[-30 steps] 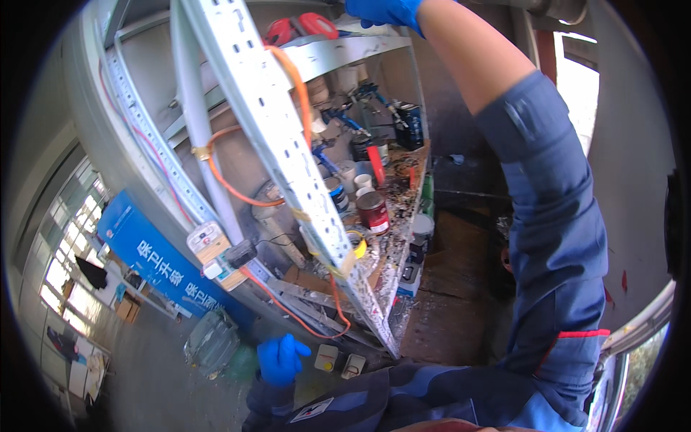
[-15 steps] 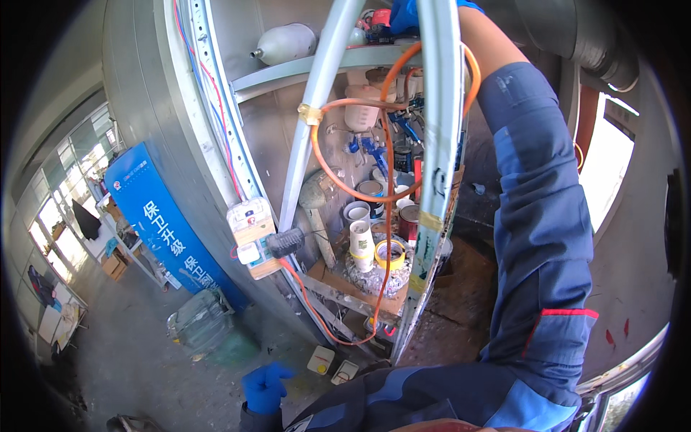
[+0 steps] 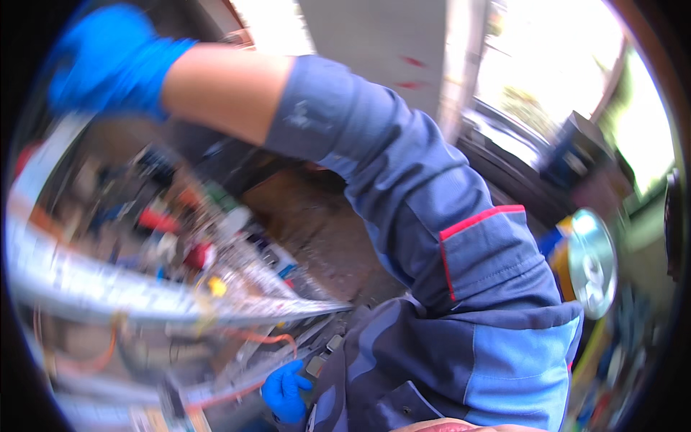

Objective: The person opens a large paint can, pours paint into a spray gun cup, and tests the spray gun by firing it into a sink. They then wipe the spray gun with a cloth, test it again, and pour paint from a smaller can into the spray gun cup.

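At upper left, the blurred, blue-gloved right hand (image 3: 115, 65) is overlapping the metal shelving rack (image 3: 47, 164) standing along the left; I cannot tell its grip. Below, the left hand (image 3: 286, 392) is hanging near the orange hose (image 3: 273, 337), fingers partly curled, any hold hidden.

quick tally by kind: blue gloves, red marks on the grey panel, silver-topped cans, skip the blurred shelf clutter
Blue gloves: 2
Red marks on the grey panel: 2
Silver-topped can: 1
Total: 5
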Demonstrator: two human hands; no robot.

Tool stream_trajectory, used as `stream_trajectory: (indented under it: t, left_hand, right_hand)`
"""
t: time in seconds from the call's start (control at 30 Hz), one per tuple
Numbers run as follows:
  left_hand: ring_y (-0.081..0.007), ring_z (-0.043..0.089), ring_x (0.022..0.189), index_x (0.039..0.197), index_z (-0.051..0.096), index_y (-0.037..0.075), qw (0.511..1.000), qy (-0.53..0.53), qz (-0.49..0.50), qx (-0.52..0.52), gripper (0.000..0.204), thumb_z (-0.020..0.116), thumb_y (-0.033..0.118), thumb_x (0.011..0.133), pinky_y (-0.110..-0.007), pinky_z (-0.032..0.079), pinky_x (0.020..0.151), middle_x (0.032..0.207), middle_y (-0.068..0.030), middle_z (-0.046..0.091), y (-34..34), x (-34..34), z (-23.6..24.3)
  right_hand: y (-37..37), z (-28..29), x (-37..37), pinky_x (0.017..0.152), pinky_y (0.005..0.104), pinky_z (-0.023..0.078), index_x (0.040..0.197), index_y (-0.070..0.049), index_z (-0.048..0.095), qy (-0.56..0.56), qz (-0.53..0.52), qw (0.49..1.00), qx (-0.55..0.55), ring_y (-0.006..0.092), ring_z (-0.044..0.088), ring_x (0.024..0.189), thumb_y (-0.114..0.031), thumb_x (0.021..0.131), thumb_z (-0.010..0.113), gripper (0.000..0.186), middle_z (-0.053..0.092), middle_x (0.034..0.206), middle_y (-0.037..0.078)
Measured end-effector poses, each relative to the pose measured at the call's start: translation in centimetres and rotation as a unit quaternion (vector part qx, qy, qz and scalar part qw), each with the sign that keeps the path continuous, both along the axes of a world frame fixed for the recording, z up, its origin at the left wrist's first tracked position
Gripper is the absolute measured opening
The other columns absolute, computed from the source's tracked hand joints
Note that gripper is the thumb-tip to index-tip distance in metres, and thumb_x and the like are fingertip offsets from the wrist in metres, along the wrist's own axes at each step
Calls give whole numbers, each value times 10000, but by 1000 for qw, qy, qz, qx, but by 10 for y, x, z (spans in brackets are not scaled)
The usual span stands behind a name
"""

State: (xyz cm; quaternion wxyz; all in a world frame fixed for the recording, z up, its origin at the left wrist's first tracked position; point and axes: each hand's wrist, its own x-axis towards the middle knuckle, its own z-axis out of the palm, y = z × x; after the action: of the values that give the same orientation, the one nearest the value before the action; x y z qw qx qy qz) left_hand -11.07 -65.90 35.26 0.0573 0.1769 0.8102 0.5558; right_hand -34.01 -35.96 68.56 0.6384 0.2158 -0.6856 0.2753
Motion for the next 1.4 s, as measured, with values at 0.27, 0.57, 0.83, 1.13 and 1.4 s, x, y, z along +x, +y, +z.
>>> stream_trajectory:
  t: [0.27, 0.57, 0.83, 1.13, 1.4]
  left_hand:
    - [-124, 608, 626, 1123, 638, -45, 919, -105, -380, 23, 269, 560, 169, 980, -238, 471, 634, 705, -72, 656, 195, -47, 1]
    - [-189, 537, 1125, 1500, 277, 23, 742, -97, -639, 180, 745, 636, 15, 847, -352, 420, 1003, 1226, -129, 560, 470, 52, 17]
    - [-284, 443, 1281, 1500, 227, -7, 827, 80, -525, 186, 980, 840, 159, 753, -374, 405, 1049, 1382, -211, 453, 680, 189, 35]
    - [-326, 558, 1115, 1222, 623, 78, 724, 451, -465, 236, 517, 765, 338, 799, -395, 423, 983, 1162, -159, 625, 743, 217, 73]
    - [-136, 634, 693, 1256, 626, 90, 754, 185, -625, 85, 372, 588, 317, 964, -289, 517, 642, 880, -83, 706, 785, 247, 112]
  right_hand:
    - [214, -61, 250, 658, 346, 527, 1006, -34, 683, -170, -349, 901, 192, 257, 635, 738, -196, 803, 639, 263, 664, 845, 134]
    - [332, -78, 700, 712, 225, 498, 1158, 13, 588, -121, -716, 685, -63, 91, 591, 780, -68, 887, 607, 283, 622, 870, 30]
    - [405, -271, 866, 1021, 376, 447, 1508, -24, 243, -271, -510, 716, -391, 301, 524, 1228, -195, 840, 758, 861, 523, 1350, 170]
    - [473, -324, 855, 1074, 354, 381, 1550, -73, 77, -345, -410, 703, -467, 270, 417, 1341, -81, 770, 783, 1052, 393, 1470, 201]
    - [509, -335, 846, 980, 326, 450, 1427, -83, 399, -337, -238, 764, -496, 178, 570, 1121, -47, 752, 771, 771, 623, 1214, 74]
